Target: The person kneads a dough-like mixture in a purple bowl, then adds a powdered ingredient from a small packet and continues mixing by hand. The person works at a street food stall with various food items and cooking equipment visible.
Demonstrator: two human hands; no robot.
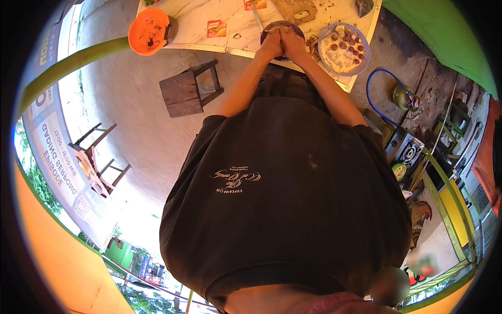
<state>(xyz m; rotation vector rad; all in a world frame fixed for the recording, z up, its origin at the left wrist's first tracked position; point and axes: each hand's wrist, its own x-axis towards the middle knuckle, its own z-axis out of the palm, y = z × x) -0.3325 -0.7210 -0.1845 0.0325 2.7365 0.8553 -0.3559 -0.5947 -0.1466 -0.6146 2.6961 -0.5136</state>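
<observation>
My left hand (pixel 272 44) and my right hand (pixel 292 43) are side by side over a dark purple bowl (pixel 301 33) at the table's near edge. Both reach into its mouth, where something yellowish shows at their fingertips; whether they grip it cannot be told. Right of the bowl stands a pale basin (pixel 367 59) dusted with flour-like powder, with several reddish-brown round balls (pixel 343 46) and a utensil at its side. Beyond the bowl a knife (pixel 257 19) lies near a wooden cutting board (pixel 300 8). Left on the table are red seasoning packets (pixel 216 29).
An orange basin (pixel 146 23) with dark residue sits at the table's left end. A wooden stool (pixel 182 94) stands on the floor below it. To the right are a green gas cylinder (pixel 401 97) with a blue hose and a gas stove (pixel 411 151). Scraps lie on the table (pixel 192 41).
</observation>
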